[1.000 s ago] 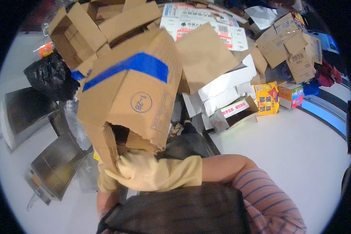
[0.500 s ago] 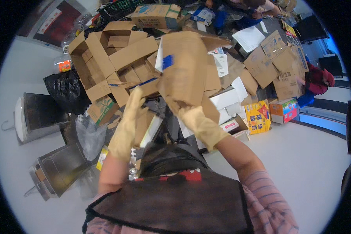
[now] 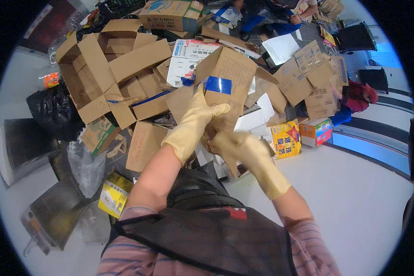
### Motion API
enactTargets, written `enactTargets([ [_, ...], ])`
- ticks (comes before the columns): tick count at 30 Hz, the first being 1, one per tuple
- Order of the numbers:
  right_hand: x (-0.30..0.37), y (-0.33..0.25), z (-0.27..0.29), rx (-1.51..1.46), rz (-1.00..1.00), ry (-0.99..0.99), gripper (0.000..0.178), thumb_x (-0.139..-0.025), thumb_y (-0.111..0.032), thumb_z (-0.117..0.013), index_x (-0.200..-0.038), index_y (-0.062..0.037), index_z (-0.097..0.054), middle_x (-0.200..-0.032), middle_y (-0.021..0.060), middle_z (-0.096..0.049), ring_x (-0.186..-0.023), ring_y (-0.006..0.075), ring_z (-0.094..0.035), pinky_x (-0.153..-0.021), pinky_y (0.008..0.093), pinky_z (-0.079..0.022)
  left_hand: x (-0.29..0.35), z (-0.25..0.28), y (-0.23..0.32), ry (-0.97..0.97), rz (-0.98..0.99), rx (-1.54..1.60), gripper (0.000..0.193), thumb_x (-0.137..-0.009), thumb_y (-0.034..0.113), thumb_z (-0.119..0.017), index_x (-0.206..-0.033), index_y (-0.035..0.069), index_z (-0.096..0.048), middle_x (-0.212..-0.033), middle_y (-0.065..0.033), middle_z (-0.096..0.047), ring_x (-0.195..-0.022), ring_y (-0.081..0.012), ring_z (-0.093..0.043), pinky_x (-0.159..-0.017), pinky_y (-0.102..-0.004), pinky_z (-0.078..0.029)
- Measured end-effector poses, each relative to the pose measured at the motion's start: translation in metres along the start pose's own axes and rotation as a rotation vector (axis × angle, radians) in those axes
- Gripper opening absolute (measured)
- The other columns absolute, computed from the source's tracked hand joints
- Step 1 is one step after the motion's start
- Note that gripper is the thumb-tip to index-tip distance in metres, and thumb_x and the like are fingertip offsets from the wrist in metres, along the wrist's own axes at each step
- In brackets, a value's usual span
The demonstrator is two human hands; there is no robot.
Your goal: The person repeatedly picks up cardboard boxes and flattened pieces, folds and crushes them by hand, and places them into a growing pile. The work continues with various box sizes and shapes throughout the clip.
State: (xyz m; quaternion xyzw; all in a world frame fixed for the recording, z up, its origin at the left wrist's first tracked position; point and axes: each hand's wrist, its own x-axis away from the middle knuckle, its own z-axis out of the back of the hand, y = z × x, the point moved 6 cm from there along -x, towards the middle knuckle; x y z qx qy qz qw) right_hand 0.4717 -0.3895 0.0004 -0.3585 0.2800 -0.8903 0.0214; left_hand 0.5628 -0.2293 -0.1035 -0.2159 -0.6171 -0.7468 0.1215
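A brown cardboard box (image 3: 234,73) with blue tape (image 3: 219,85) on its side stands tilted in front of me. My left hand (image 3: 195,117), in a pale yellow rubber glove, grips its left edge, with the thumb lying across the printed face. My right hand (image 3: 244,147), gloved alike, is by the box's lower end; motion smears its fingers, so I cannot tell whether it touches the box. Behind my left hand lie a large opened brown carton (image 3: 96,64) and a white printed carton (image 3: 179,71).
Flattened cardboard (image 3: 292,83) is heaped at the right, near a yellow printed package (image 3: 286,138). Black bags (image 3: 55,108), a clear plastic bag (image 3: 85,168) and metal bins (image 3: 55,209) stand at the left. Other people, one in a red top (image 3: 361,96), are at the far side.
My left hand has moved right from free air onto the box. The box has turned, bringing its taped side toward me. My right hand has shifted slightly right and toward me.
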Motion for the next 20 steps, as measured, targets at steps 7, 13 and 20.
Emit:
enactTargets([
  [7,-0.135,-0.044,0.103,0.788,0.54,0.776,0.082,-0.082,-0.041,-0.09,-0.153,-0.0113,-0.064,-0.153,0.02,-0.062,-0.144,0.044,-0.054,-0.122,0.0534,-0.043,-0.007,0.018,-0.035,-0.006,-0.184,-0.17,0.103,-0.084,0.027,-0.094,-0.166,-0.004,-0.04,-0.141,-0.028,-0.071,-0.132,-0.0401,-0.069,-0.113,-0.0433,-0.054],
  [13,-0.213,-0.037,0.104,0.524,0.566,0.424,0.087,-0.082,-0.04,-0.09,-0.157,-0.0087,-0.059,-0.15,0.0224,-0.062,-0.145,0.041,-0.055,-0.124,0.0487,-0.043,-0.018,0.03,-0.071,-0.048,-0.3,-0.117,0.076,-0.103,0.036,-0.074,-0.165,0.002,-0.046,-0.14,-0.0283,-0.071,-0.132,-0.0449,-0.067,-0.116,-0.0451,-0.05],
  [20,-0.227,-0.046,0.099,0.515,0.361,0.327,0.093,-0.077,-0.04,-0.093,-0.159,-0.0105,-0.06,-0.153,0.0271,-0.061,-0.141,0.0417,-0.06,-0.12,0.0464,-0.05,-0.012,0.031,-0.048,-0.1,0.198,0.023,0.088,-0.099,0.039,-0.083,-0.174,0.017,-0.042,-0.179,-0.0198,-0.038,-0.165,-0.029,-0.039,-0.132,-0.0369,-0.033],
])
